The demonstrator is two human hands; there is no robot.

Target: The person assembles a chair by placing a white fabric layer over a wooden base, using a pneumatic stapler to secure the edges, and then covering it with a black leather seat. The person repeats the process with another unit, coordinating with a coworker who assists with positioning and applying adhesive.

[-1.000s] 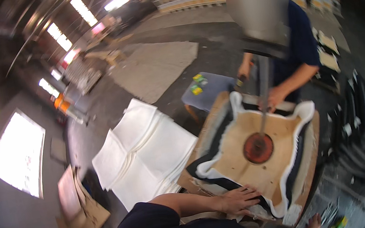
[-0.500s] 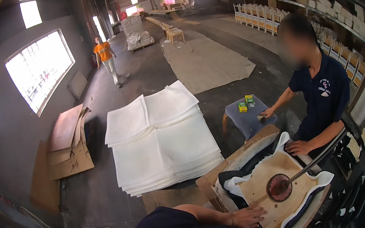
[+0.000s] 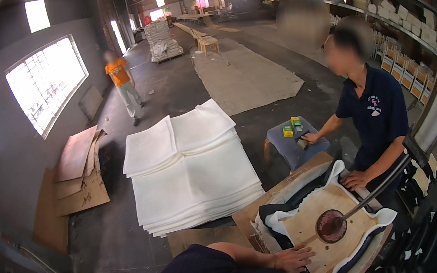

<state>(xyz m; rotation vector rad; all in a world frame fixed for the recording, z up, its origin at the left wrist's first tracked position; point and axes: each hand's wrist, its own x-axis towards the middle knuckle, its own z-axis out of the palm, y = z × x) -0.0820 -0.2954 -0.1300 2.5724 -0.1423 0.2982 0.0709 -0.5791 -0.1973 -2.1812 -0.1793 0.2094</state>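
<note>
Head view: the person looked down at a table (image 3: pixel 251 213) with a seat-shaped wooden board (image 3: pixel 319 217) lying flat on it.
Wooden board: it lay low and right in the picture, wrapped at its edges by white padding (image 3: pixel 386 217) and a dark cover (image 3: pixel 274 212).
Long axis: the board ran from near the person toward the far right – away from the body.
Right hand (image 3: pixel 293 258): it lay flat on the near edge of the board, fingers (image 3: pixel 305 250) spread a little and pointing right, pinching nothing.
Which way: the rest of the board lay to the right of and beyond those fingers, so the hand was already touching it.
Left hand: not in the picture, so its fingers could not be told; the right hand was the near one.
Round red disc (image 3: pixel 330 227): it sat near the middle of the board, on the end of a long metal arm (image 3: pixel 382 186) that came in from the right.
Co-worker: a person in a dark blue shirt stood at the far side – one hand (image 3: pixel 354 179) on the board's far edge, the other (image 3: pixel 308 138) at a small grey stool (image 3: pixel 295 148) with little yellow and green boxes (image 3: pixel 291 126).
Beside the table: a tall stack of white foam sheets (image 3: pixel 192 168) lay to the left on the floor.
Farther off: cardboard sheets (image 3: pixel 75 173) lay by the wall, and another person in an orange shirt (image 3: pixel 122 86) stood well apart.
</note>
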